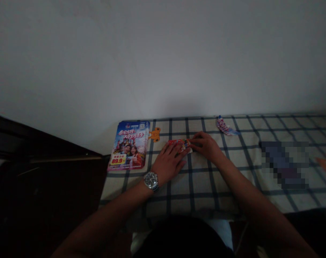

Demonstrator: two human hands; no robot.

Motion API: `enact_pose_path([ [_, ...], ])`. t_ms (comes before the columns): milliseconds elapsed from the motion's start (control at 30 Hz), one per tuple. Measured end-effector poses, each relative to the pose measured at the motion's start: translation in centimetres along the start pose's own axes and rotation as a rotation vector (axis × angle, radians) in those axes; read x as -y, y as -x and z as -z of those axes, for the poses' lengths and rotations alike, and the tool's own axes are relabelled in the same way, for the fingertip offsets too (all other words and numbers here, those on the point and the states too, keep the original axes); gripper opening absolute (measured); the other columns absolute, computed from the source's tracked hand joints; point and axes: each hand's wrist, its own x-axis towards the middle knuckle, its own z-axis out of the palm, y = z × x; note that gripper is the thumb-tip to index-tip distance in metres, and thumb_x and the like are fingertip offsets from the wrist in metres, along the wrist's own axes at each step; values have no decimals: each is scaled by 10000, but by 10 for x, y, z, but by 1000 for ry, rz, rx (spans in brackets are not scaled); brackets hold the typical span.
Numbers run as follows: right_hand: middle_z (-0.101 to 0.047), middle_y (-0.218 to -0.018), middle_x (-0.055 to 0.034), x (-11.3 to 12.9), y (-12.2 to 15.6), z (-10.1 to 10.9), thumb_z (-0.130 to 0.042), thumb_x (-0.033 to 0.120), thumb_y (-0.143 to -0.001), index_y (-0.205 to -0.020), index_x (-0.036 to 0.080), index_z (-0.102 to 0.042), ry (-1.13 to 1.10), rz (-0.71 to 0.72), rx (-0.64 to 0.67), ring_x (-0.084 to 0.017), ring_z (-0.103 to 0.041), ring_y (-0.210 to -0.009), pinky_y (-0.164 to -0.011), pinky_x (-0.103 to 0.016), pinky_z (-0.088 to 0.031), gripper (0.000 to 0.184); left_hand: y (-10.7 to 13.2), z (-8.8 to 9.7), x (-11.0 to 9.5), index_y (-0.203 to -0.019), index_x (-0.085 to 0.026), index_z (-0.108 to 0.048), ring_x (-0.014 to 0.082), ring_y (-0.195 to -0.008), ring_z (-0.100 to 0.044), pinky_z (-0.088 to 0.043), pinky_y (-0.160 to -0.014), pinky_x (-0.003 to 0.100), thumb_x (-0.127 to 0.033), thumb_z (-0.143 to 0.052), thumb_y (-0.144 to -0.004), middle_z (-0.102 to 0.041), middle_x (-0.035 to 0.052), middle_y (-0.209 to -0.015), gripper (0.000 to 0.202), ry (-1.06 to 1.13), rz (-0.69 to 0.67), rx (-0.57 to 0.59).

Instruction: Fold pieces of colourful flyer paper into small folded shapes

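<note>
A small folded piece of printed paper (pixel 180 144), red and white, lies on the checked cloth (pixel 205 179). My left hand (pixel 170 162), with a metal wristwatch (pixel 151 180), lies flat over its left part, fingers stretched out. My right hand (pixel 205 145) presses on the paper's right end with its fingers bent and close together. Most of the folded paper is hidden under the two hands.
A stack of colourful flyers (pixel 130 149) lies at the cloth's left edge. A folded paper shape (pixel 224 125) rests by the wall at the back. A blurred dark patch (pixel 285 163) sits at right. Dark furniture (pixel 39 172) fills the left; a white wall (pixel 163 53) stands behind.
</note>
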Motion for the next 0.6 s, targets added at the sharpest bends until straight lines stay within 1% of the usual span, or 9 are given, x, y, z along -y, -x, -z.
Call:
enact_pose_path([
  [100,-666,-1054,-83,-1,0,0,-701,323,-939,-1114,278,-801,6,4,10,-259,-663,-982,-880,-421,-563,207,0,2,1,-1567,-315,-395,269,-1508,-352,-223,-1275,530,-450,-460,-1049,-402,50,-1628,539,13,6,14],
  [233,-666,-1053,-87,-3,0,-1,-708,323,-934,-1120,268,-799,19,9,14,-258,-666,-970,-864,-418,-568,215,1,4,4,-1497,-295,-489,269,-1502,-362,-197,-1279,549,-448,-418,-1063,-425,46,-1615,466,25,6,35],
  [367,-669,-1055,-89,-3,-1,0,-710,322,-932,-1121,271,-797,48,14,20,-259,-664,-971,-868,-419,-566,215,1,3,6,-1473,-270,-517,259,-1512,-350,-198,-1288,516,-444,-442,-1056,-415,52,-1622,458,46,-16,22],
  [533,-687,-1076,-94,7,0,6,-703,323,-936,-1143,263,-785,89,14,33,-271,-664,-997,-900,-430,-556,231,0,2,7,-1462,-253,-525,250,-1522,-332,-210,-1291,492,-420,-464,-1048,-401,65,-1629,450,71,-24,14],
  [600,-706,-1106,-94,13,2,8,-682,317,-951,-1169,264,-769,96,31,16,-278,-669,-1021,-932,-445,-549,241,0,1,7,-1464,-249,-520,249,-1528,-323,-210,-1293,491,-419,-469,-1046,-384,67,-1639,454,80,-23,11],
])
